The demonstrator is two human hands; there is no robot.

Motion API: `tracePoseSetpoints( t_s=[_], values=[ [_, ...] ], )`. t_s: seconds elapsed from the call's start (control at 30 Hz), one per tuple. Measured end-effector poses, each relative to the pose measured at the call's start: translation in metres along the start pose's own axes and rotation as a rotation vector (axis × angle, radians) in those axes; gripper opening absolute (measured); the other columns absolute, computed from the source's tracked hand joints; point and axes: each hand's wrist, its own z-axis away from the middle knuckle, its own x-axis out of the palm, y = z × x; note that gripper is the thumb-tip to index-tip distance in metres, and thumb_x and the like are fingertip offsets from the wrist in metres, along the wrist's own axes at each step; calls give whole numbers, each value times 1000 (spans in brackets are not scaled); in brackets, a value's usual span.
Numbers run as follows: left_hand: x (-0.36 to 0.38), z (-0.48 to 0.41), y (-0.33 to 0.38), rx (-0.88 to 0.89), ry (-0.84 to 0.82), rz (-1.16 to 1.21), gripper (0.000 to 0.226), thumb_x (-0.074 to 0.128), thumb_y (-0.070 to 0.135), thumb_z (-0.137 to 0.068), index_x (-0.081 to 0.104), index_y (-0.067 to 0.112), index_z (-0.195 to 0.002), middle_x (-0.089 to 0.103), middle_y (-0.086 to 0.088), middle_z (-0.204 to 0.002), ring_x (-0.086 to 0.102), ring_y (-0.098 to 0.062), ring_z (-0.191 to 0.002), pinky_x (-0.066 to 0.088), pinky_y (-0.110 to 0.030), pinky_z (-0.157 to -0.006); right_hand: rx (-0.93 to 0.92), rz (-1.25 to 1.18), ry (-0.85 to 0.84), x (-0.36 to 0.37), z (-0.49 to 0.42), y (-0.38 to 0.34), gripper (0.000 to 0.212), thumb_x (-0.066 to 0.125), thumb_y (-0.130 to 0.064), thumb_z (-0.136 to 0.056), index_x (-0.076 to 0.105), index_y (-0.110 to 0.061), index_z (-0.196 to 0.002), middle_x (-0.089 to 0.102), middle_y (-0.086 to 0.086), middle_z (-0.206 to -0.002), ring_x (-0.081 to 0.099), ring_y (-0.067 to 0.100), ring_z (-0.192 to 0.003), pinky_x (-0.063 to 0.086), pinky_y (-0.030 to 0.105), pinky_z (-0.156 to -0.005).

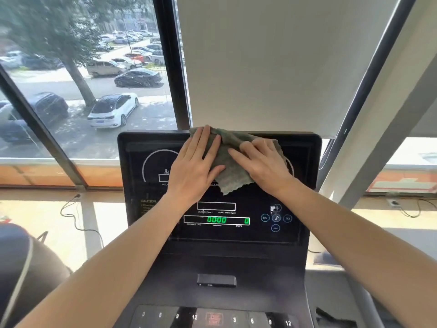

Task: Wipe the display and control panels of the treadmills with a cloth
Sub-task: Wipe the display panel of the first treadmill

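Nearest the head camera, the control panel (pixel 212 318) with its numbered quick keys runs along the bottom edge, with no hand or cloth on it. Above it stands the display (pixel 216 220), showing green digits. The cloth (pixel 227 162) is spread against the upper centre of the display, and its top edge reaches the console rim. The left hand (pixel 194 166) and right hand (pixel 262 164) lie flat on the cloth side by side, fingers extended, pressing rather than gripping.

Handling estimate: the cloth looks light, soft and limp. It is likely to bunch or slide on the glossy face, so control it with palm pressure at its middle.
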Motion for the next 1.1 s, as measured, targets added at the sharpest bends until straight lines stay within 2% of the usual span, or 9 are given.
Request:
tracePoseSetpoints(
  t_s=[0.1, 0.2, 0.27, 0.43, 0.6, 0.77, 0.9, 0.97, 1.1],
  values=[
    [0, 17, -27, -43, -9, -22, 70, 39, 56, -106, 24, 14, -161, 15, -17, -168, 13, -30, -156, 20, -48, -126, 29, -42, -36, 7, -27, -22, 30, 66, 0, -85, 66, -1, -115, 63, 16, -106, 47, 29, -91, 44, 43, -79],
    [0, 38, -61, -95, -20, -42, 72, 36, 59, -106, 21, 16, -162, 12, -16, -169, 10, -29, -157, 18, -49, -126, 77, -58, -116, 18, -50, -52, 37, 58, -3, -90, 60, -1, -126, 60, 18, -124, 50, 31, -101, 47, 44, -82],
    [2, 55, -87, -114, -24, -44, 73, 36, 58, -106, 20, 15, -162, 10, -17, -169, 9, -29, -157, 18, -50, -126, 105, -43, -185, 27, -61, -76, 41, 56, -13, -95, 55, -6, -136, 54, 15, -136, 48, 33, -114, 45, 45, -89],
    [8, 100, -128, -174, -8, 13, 73, 41, 53, -105, 23, 10, -160, 12, -21, -168, 11, -32, -157, 19, -51, -125, 189, -52, -392, 47, -90, -141, 57, 51, -37, -100, 36, -20, -152, 30, 11, -159, 25, 34, -146, 26, 49, -113],
    [15, 141, -144, -265, -21, 55, 73, 38, 54, -106, 21, 8, -160, 14, -22, -167, 17, -37, -155, 21, -51, -125, 203, -77, -487, 62, -99, -189, 68, 45, -47, -100, 19, -23, -158, 12, 9, -166, 6, 32, -153, 7, 49, -123],
    [15, 171, -135, -309, -66, 72, 73, 49, 47, -104, 25, 4, -159, 5, -23, -167, 6, -43, -155, 17, -54, -125, 160, -71, -553, 65, -72, -215, 73, 43, -49, -100, 13, -22, -160, 7, 8, -167, 1, 30, -153, 6, 50, -123],
    [20, 187, -110, -141, -99, 73, 68, 57, 30, -103, 30, -6, -154, 12, -28, -165, 13, -43, -154, 19, -54, -125, 205, -72, -614, 59, -32, -222, 76, 43, -52, -100, 10, -21, -160, 3, 8, -167, -2, 30, -153, 6, 49, -124],
    [25, 185, -94, -29, -112, 116, 64, 57, 22, -103, 29, -1, -156, 16, -24, -166, 13, -39, -155, 21, -53, -125, 267, -71, -636, 54, -12, -219, 76, 45, -53, -98, 13, -21, -160, 4, 8, -167, 0, 31, -153, 4, 48, -124],
    [27, 156, -56, 5, -138, 190, 60, 52, 22, -103, 32, 7, -157, 15, -19, -168, 7, -34, -157, 15, -51, -126, 389, -51, -637, 38, 22, -196, 77, 47, -54, -98, 14, -21, -159, 9, 9, -166, 5, 33, -153, 7, 50, -123]
  ],
)
